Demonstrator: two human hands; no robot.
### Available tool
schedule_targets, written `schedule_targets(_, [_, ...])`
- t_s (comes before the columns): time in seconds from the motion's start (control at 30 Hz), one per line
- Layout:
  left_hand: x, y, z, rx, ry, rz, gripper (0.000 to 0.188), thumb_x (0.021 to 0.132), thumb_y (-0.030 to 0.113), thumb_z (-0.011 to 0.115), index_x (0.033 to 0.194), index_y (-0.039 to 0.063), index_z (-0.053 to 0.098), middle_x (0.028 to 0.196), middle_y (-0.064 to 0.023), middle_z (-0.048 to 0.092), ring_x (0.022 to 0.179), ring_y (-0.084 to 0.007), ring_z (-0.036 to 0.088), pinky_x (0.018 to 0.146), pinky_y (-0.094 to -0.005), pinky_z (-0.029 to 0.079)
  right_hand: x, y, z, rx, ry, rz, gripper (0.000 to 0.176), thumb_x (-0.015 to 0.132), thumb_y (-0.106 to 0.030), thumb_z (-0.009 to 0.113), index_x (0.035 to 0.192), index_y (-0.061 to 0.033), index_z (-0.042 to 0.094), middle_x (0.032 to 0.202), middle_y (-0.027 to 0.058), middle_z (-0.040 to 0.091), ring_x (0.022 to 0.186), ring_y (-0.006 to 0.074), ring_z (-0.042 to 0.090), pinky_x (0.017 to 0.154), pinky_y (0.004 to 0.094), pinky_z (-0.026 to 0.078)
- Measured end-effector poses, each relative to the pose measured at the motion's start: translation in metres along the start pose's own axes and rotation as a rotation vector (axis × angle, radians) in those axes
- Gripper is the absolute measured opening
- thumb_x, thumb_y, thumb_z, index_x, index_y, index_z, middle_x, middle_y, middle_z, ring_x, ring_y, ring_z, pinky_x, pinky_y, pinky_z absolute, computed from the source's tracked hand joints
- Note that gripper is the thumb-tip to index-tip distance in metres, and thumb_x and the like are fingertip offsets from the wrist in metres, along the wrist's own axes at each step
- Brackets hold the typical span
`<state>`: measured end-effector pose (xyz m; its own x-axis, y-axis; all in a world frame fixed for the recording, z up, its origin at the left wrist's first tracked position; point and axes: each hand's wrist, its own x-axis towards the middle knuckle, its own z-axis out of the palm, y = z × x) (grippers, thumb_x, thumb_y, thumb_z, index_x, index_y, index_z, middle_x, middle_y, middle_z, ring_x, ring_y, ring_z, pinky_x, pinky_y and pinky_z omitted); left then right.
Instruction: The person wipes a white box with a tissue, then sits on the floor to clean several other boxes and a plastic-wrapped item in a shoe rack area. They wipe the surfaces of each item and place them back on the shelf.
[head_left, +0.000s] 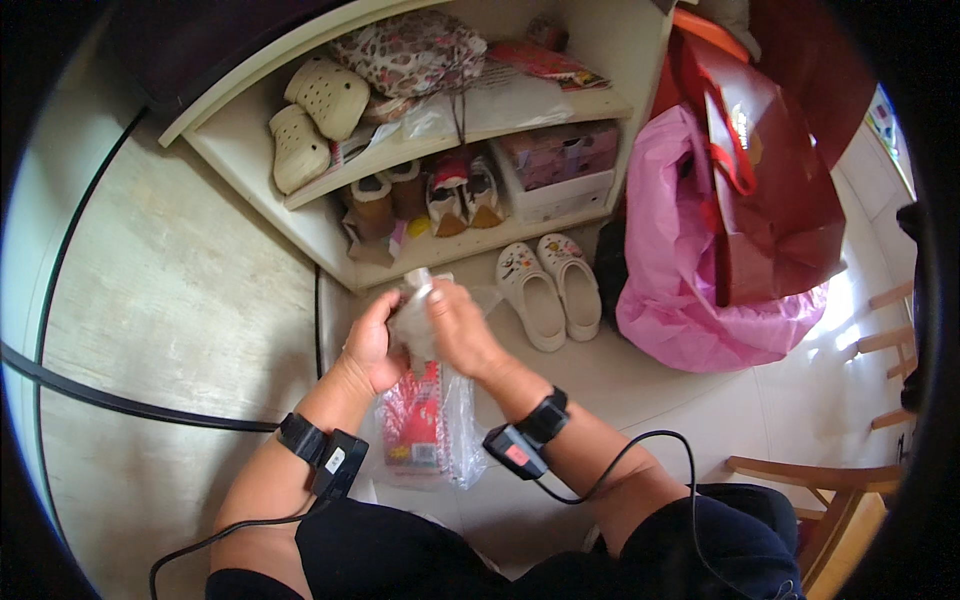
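Note:
Between my two hands is a crumpled, whitish plastic bundle (414, 322). My left hand (372, 341) cups its left side, thumb upward. Across its right side lies my right hand (463, 328), slightly blurred, with the fingers bent over it. What the bundle contains cannot be made out. Just below the hands, a clear plastic bag (466, 442) holds a flat red printed packet (416, 420) that bears writing and a barcode. My left hand covers part of the packet's upper end.
A cream shoe cabinet (457, 244) stands ahead, with beige clogs (328, 97) and a patterned drawstring bag (416, 52) on its upper shelf. White clogs (551, 292) sit on the floor. A pink bag (667, 300) and dark red paper bag (780, 217) stand right, beyond a wooden chair (825, 476).

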<state>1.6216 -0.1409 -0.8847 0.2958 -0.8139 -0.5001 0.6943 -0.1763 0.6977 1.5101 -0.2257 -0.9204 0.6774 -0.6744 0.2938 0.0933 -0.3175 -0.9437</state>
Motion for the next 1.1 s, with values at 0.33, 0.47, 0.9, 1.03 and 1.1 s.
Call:
schedule_targets(0.33, [0.011, 0.01, -0.003, 0.114, -0.038, 0.175, 0.026, 0.086, 0.015, 0.057, 0.111, 0.008, 0.052, 0.096, -0.0065, 0.059, 0.082, -0.0203, 0.06, 0.066, -0.0361, 0.053, 0.069, -0.004, -0.055, -0.546, -0.167, -0.406, 0.038, 0.087, -0.034, 0.052, 0.107, -0.0039, 0.062, 0.113, 0.0183, 0.056, 0.113, 0.034, 0.048, 0.099, 0.0409, 0.037])
schedule_targets(0.47, [0.006, 0.01, -0.011, 0.206, 0.063, 0.216, 0.027, 0.085, 0.01, 0.058, 0.11, 0.007, 0.05, 0.09, -0.0061, 0.059, 0.076, -0.0207, 0.06, 0.063, -0.0372, 0.053, 0.171, 0.003, -0.154, -0.767, 0.166, -0.096, 0.026, 0.076, -0.02, 0.06, 0.099, -0.0078, 0.065, 0.107, 0.0188, 0.059, 0.098, 0.0347, 0.058, 0.085, 0.0394, 0.049])
schedule_targets(0.9, [0.003, 0.005, -0.032, 0.076, 0.258, 0.201, 0.017, 0.085, 0.004, 0.058, 0.102, 0.004, 0.054, 0.087, -0.0058, 0.063, 0.076, -0.0169, 0.062, 0.067, -0.0313, 0.052, 0.315, 0.054, -0.271, -1.172, 0.314, 0.311, 0.032, 0.082, -0.024, 0.057, 0.105, -0.0027, 0.064, 0.109, 0.022, 0.061, 0.102, 0.0355, 0.059, 0.084, 0.0407, 0.05])
schedule_targets(1.03, [0.006, 0.0, -0.032, 0.124, 0.251, 0.198, 0.018, 0.084, 0.005, 0.059, 0.102, 0.005, 0.055, 0.086, -0.0043, 0.062, 0.075, -0.0157, 0.061, 0.066, -0.0293, 0.05, 0.311, 0.038, -0.272, -1.17, 0.435, 0.25, 0.024, 0.082, -0.02, 0.055, 0.094, -0.0029, 0.066, 0.104, 0.0206, 0.063, 0.096, 0.0362, 0.06, 0.082, 0.041, 0.05])
schedule_targets(1.1, [0.006, -0.001, -0.029, 0.132, 0.281, 0.226, 0.02, 0.084, 0.007, 0.06, 0.103, 0.005, 0.054, 0.087, -0.0041, 0.061, 0.074, -0.0158, 0.06, 0.066, -0.0295, 0.05, 0.297, 0.013, -0.269, -1.222, 0.514, -0.004, 0.02, 0.081, -0.019, 0.056, 0.087, -0.0042, 0.066, 0.098, 0.019, 0.064, 0.09, 0.0359, 0.062, 0.078, 0.0413, 0.05])
